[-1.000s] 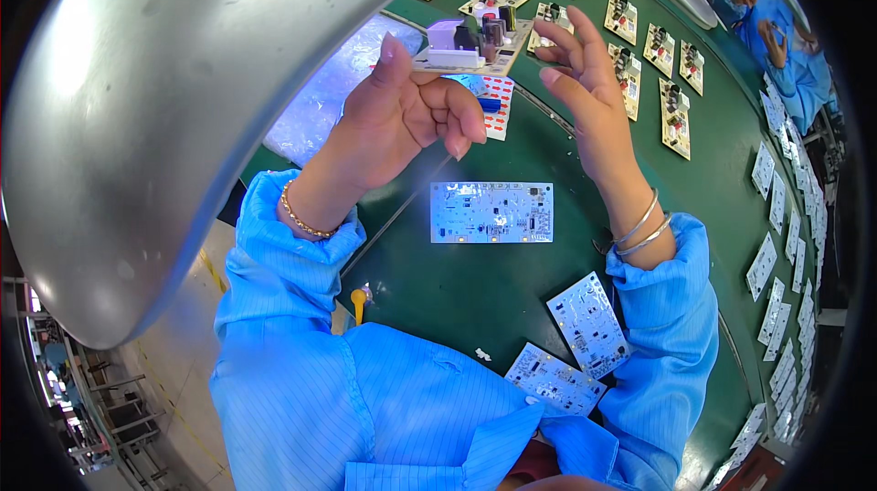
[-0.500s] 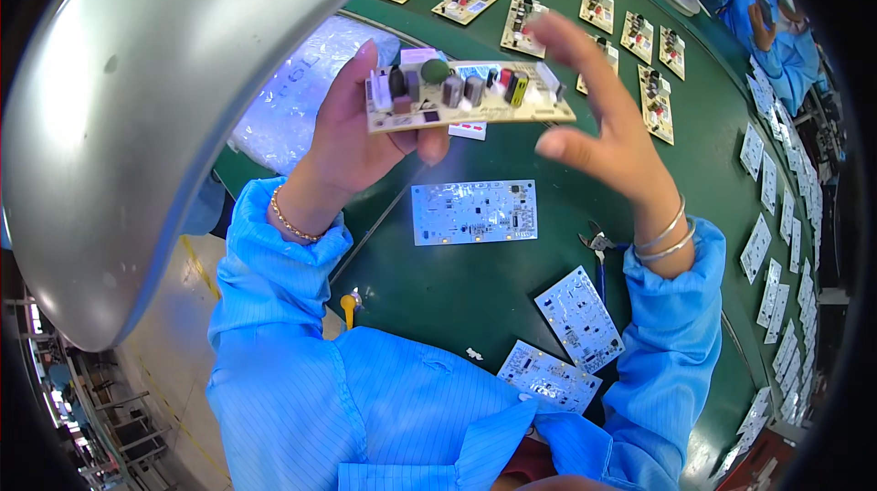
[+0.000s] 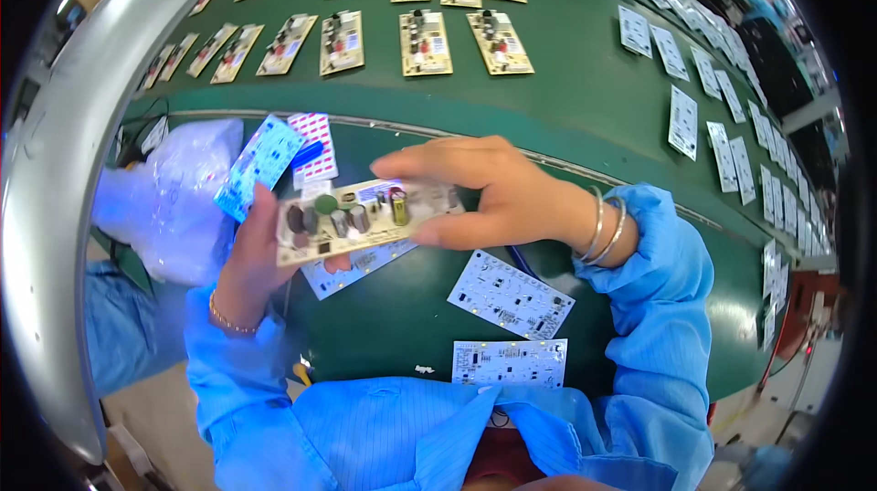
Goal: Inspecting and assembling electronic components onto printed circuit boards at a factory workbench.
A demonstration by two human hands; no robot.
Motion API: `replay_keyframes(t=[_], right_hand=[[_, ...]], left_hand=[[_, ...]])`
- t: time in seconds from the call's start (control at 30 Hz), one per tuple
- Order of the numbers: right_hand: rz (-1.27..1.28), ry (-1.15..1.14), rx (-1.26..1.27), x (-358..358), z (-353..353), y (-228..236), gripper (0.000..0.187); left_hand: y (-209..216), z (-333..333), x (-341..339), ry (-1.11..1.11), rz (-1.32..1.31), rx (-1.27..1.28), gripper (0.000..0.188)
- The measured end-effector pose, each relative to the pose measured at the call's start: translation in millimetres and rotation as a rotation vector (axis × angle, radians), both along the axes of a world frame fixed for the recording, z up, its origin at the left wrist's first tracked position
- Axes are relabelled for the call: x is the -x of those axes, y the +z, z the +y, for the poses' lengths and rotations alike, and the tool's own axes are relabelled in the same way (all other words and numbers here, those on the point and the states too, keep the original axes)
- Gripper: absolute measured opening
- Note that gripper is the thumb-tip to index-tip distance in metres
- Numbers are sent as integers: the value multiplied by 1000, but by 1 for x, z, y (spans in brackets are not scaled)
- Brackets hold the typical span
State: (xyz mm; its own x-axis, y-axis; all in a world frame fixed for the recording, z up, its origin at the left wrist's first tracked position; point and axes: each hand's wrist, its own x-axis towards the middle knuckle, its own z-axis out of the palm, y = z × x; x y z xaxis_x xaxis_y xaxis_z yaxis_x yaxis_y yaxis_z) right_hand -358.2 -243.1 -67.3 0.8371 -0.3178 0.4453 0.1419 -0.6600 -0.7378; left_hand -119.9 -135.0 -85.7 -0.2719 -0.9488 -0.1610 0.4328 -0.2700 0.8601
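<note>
Held up in front of me is a cream circuit board with capacitors, a green disc part and a yellow-banded part on its upper face. My left hand grips its left end, thumb on the near left edge and fingers underneath. Around the right end closes my right hand, thumb low and fingers along the top. Below the held board a white circuit board lies partly hidden on the green table. Two more white boards, one slanted and one level, lie nearer my body.
Two rows of cream boards stretch across the far table. Many white boards line the right side. Left are a plastic bag, a bluish board and a red-marked label sheet. A grey lamp arches at far left.
My right hand, spread beside the board before, has closed on its right end. The held board is lower and further left in view. The whole view has turned.
</note>
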Motion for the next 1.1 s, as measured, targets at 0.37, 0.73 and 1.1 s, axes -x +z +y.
replay_keyframes(t=[0.37, 0.73, 1.1], right_hand=[[394, -1294, 584, 93, -107, -32, 50], [327, -775, 706, 11, -56, -19, 66], [-185, -93, -88, -106, -8, 10, 65]], left_hand=[[32, 30, 27, -415, -1974, 686, 79], [23, -1, -34, 682, -1557, 955, 75], [22, 5, -47, 860, -1474, 1073, 93]])
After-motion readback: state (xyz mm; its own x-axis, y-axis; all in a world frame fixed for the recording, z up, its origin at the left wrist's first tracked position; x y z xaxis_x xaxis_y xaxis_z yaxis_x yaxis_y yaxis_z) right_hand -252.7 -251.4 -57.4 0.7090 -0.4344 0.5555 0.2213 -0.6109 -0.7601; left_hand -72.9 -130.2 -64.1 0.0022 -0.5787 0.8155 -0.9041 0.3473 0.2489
